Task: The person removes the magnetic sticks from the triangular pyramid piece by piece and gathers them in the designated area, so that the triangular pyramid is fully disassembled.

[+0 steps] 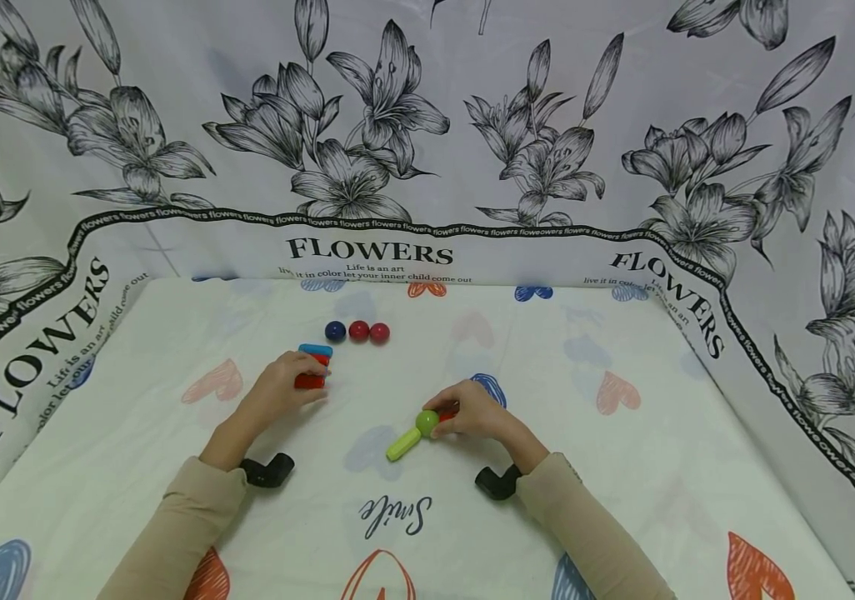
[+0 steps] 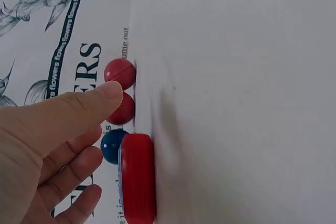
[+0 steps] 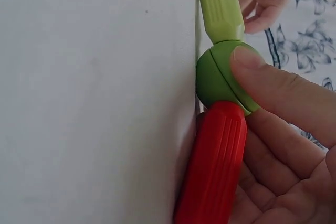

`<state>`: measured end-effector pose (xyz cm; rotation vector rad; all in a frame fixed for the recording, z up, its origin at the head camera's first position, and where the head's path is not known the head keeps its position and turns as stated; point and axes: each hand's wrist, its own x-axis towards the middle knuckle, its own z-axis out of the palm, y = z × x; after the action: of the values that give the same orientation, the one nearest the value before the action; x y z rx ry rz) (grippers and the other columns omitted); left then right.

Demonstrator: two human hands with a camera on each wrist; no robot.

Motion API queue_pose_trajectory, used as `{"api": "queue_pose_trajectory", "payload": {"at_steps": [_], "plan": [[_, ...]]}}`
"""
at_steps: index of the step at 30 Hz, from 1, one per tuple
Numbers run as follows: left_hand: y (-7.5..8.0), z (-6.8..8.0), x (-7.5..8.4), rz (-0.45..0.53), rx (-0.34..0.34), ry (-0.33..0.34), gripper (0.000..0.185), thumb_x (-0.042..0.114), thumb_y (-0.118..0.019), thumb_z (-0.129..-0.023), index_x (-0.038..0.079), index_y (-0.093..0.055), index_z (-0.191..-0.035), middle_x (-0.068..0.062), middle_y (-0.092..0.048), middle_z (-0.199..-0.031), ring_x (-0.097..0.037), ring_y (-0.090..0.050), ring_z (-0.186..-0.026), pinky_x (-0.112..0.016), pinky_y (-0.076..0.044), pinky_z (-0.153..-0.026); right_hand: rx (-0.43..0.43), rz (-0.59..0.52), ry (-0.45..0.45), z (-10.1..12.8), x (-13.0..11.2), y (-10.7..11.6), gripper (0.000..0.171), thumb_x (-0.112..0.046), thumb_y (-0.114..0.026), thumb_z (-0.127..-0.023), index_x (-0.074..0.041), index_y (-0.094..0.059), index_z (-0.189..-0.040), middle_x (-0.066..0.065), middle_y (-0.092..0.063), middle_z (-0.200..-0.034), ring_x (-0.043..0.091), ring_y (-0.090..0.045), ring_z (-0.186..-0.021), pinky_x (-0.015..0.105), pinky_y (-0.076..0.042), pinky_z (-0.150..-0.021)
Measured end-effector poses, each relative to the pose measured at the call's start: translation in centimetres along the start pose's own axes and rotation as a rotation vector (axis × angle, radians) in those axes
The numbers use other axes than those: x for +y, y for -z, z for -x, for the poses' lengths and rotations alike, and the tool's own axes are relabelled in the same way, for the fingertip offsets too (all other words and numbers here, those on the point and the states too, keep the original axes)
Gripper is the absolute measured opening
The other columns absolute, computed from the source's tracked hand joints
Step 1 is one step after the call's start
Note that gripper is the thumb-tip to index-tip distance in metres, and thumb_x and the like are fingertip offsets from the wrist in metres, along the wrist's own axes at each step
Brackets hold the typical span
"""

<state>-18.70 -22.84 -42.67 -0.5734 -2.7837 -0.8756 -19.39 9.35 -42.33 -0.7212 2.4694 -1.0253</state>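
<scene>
My right hand [image 1: 476, 408] pinches a green ball [image 1: 427, 422] between thumb and fingers, low over the cloth. A lime-green rod [image 1: 401, 445] extends from one side of the ball and a red rod [image 3: 212, 166] from the other, partly hidden by the hand in the head view. My left hand [image 1: 285, 385] hovers beside red rods [image 1: 310, 381] and a blue rod [image 1: 316, 350] lying side by side. In the left wrist view, the left thumb and loosely bent fingers stand apart with nothing between them, and one red rod [image 2: 138, 177] lies beyond the fingertips.
Behind the rods sit a dark blue ball [image 1: 335, 332] and two red balls, one [image 1: 358, 331] beside the other [image 1: 379, 333]. A white cloth [image 1: 532, 342] printed with hearts covers the table. A flower-printed curtain [image 1: 465, 192] surrounds the back and sides.
</scene>
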Motion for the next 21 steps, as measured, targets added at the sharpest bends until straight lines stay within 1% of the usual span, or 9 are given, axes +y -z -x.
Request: {"api": "queue_pose_trajectory", "payload": {"at_steps": [3,6,9,11,12,14,17,19,21], "plan": [[-0.4,0.0,0.9,0.025,-0.006,-0.012,0.023,0.006,-0.079,-0.076,0.002,-0.072,-0.097,-0.017,-0.069,-0.105,-0.033,-0.060,-0.103,-0.049,-0.054,-0.091,0.000,0.008,0.006,0.1,-0.1,0.1,0.034,-0.010,-0.082,-0.074,-0.003,-0.073,-0.106,0.011,-0.075,-0.102,0.009,-0.064,-0.084,0.015,-0.053,-0.073],[-1.0,-0.1,1.6,0.060,-0.011,-0.045,0.023,0.007,-0.079,-0.076,0.002,-0.072,-0.097,-0.015,-0.069,-0.103,-0.030,-0.062,-0.100,-0.045,-0.055,-0.088,-0.002,0.002,-0.006,0.0,-0.2,0.1,0.034,-0.010,-0.082,-0.074,-0.003,-0.073,-0.106,0.011,-0.075,-0.102,0.008,-0.062,-0.082,0.013,-0.051,-0.071],[-1.4,-0.1,2.2,0.089,-0.023,-0.077,0.022,0.008,-0.079,-0.076,0.003,-0.072,-0.097,-0.011,-0.070,-0.097,-0.027,-0.063,-0.092,-0.040,-0.056,-0.081,-0.003,-0.005,-0.018,0.0,-0.2,0.0,0.034,-0.010,-0.082,-0.074,-0.003,-0.073,-0.106,0.011,-0.075,-0.102,0.008,-0.061,-0.080,0.013,-0.050,-0.069],[-1.6,-0.1,2.6,0.110,-0.039,-0.088,0.022,0.008,-0.079,-0.077,0.003,-0.072,-0.097,-0.010,-0.069,-0.095,-0.027,-0.062,-0.089,-0.038,-0.056,-0.078,-0.004,-0.016,-0.030,0.0,-0.3,0.0,0.034,-0.009,-0.082,-0.074,-0.004,-0.073,-0.106,0.011,-0.075,-0.102,0.007,-0.060,-0.079,0.014,-0.050,-0.068],[-1.7,-0.1,2.7,0.121,-0.047,-0.091,0.022,0.008,-0.079,-0.077,0.003,-0.072,-0.097,-0.010,-0.069,-0.095,-0.026,-0.062,-0.089,-0.038,-0.056,-0.078,-0.003,-0.016,-0.031,0.0,-0.3,0.0,0.034,-0.009,-0.082,-0.074,-0.004,-0.073,-0.107,0.011,-0.075,-0.101,0.007,-0.059,-0.079,0.014,-0.050,-0.068],[-1.8,0.0,3.1,0.137,-0.062,-0.085,0.021,0.009,-0.078,-0.078,0.003,-0.072,-0.098,-0.010,-0.070,-0.096,-0.026,-0.062,-0.088,-0.039,-0.056,-0.080,-0.004,-0.021,-0.036,0.0,-0.3,0.0,0.034,-0.009,-0.082,-0.074,-0.004,-0.073,-0.107,0.011,-0.075,-0.101,0.007,-0.059,-0.078,0.014,-0.050,-0.068],[-2.0,0.1,3.7,0.157,-0.086,-0.060,0.019,0.010,-0.076,-0.081,0.004,-0.072,-0.099,-0.009,-0.071,-0.096,-0.024,-0.063,-0.088,-0.042,-0.056,-0.083,-0.005,-0.018,-0.035,-0.1,-0.3,0.0,0.034,-0.010,-0.082,-0.075,-0.003,-0.073,-0.107,0.011,-0.075,-0.101,0.007,-0.058,-0.077,0.014,-0.049,-0.067],[-2.3,0.2,4.0,0.159,-0.102,-0.046,0.018,0.012,-0.074,-0.083,0.006,-0.072,-0.099,-0.008,-0.072,-0.096,-0.021,-0.063,-0.087,-0.040,-0.057,-0.084,-0.005,-0.021,-0.034,-0.1,-0.2,0.0,0.034,-0.010,-0.081,-0.075,-0.003,-0.073,-0.107,0.011,-0.075,-0.101,0.006,-0.058,-0.077,0.014,-0.049,-0.066],[-2.5,0.3,4.5,0.167,-0.125,-0.031,0.018,0.013,-0.073,-0.084,0.007,-0.072,-0.101,-0.007,-0.072,-0.097,-0.019,-0.064,-0.088,-0.036,-0.057,-0.084,-0.005,-0.026,-0.033,-0.1,-0.2,0.0,0.034,-0.010,-0.081,-0.075,-0.003,-0.073,-0.107,0.012,-0.075,-0.101,0.006,-0.058,-0.077,0.013,-0.048,-0.066]]}}
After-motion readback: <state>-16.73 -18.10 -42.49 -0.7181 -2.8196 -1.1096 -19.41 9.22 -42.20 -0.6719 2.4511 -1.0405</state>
